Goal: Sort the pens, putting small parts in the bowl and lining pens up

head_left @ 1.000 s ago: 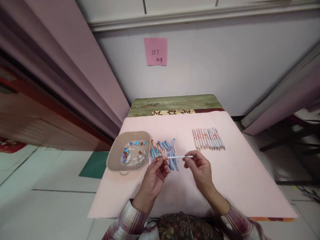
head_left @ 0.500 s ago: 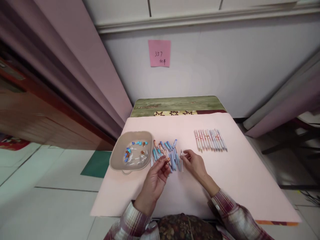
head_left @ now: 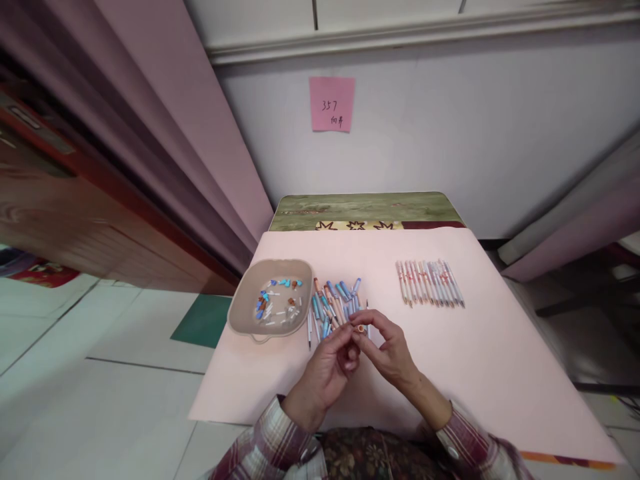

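Both hands meet in front of the person, over the middle of the table covered in pale pink sheeting [head_left: 475, 373]. The right hand [head_left: 393, 350] pinches a short-looking, orange-rimmed hollow plastic tube [head_left: 361, 329] narrowly between thumb and forefinger, open end towards the camera. The left hand [head_left: 327, 370] has its fingertips drawn together against the same tube; most of its length is hidden, so how firmly each side grips cannot be told.

The likeliest mishap is a slip: so slim and probably smooth a piece, held only by fingertips, could spin or pop loose if the hands twist or pull unevenly. Dropped, it would land among the loose heap of blue and orange plastic pen parts [head_left: 345, 290] just beyond, where similar colours would make it hard to pick out.

A slender white rod with a dark tip [head_left: 368, 307] lies right behind the right fingers, so a careless knuckle could roll it away.

The beige plastic basin [head_left: 245, 293], holding small blue and brown caps [head_left: 260, 313], sits close by the table's left edge; a bump from the left forearm might tip it over.

The neat row of white patterned pens [head_left: 430, 283], towards the far right corner, seems safe unless an elbow swings wide.
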Demonstrator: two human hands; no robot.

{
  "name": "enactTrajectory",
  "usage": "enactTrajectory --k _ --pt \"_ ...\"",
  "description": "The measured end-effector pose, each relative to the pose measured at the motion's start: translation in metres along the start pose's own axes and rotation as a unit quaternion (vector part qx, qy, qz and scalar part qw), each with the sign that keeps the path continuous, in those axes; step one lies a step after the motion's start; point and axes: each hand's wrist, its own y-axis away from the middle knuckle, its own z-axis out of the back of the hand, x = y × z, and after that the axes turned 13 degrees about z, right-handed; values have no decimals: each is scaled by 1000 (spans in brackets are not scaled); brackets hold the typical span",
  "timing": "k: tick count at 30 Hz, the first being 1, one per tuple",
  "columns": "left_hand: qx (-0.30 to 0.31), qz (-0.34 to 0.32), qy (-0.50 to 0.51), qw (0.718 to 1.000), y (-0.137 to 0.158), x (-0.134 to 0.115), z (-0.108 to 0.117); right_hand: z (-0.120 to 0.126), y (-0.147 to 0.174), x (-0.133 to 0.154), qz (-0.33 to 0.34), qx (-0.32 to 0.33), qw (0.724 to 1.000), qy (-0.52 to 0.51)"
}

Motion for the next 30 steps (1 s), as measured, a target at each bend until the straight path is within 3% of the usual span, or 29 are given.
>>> enactTrajectory --k 5,8,10,12,15,17,19,22,30 --pt "-47 -45 -179 982 14 -14 -6 0 0 4 -48 -47 998 -10" --pt "-135 -160 -323 923 26 -50 5 6 0 2 -54 -74 996 -3" --pt "-215 -266 -374 862 34 -85 23 10 1 0 -64 -85 994 2" --pt "-314 -348 -440 766 42 -122 47 12 3 -2 -71 -90 993 -1" --pt "-455 -312 -601 578 47 -165 81 11 7 -3 -79 -77 994 -9" --pt "-456 -264 -676 516 43 -177 97 8 9 -3 -90 -65 994 -12" --pt "-415 -219 -728 501 32 -178 107 6 11 -3 -96 -58 994 -15" --pt "-360 -184 -760 509 14 -168 111 4 11 -2 -90 -56 994 -19" --pt "-347 -169 -752 535 0 -167 106 7 13 3 -102 -56 993 -12"
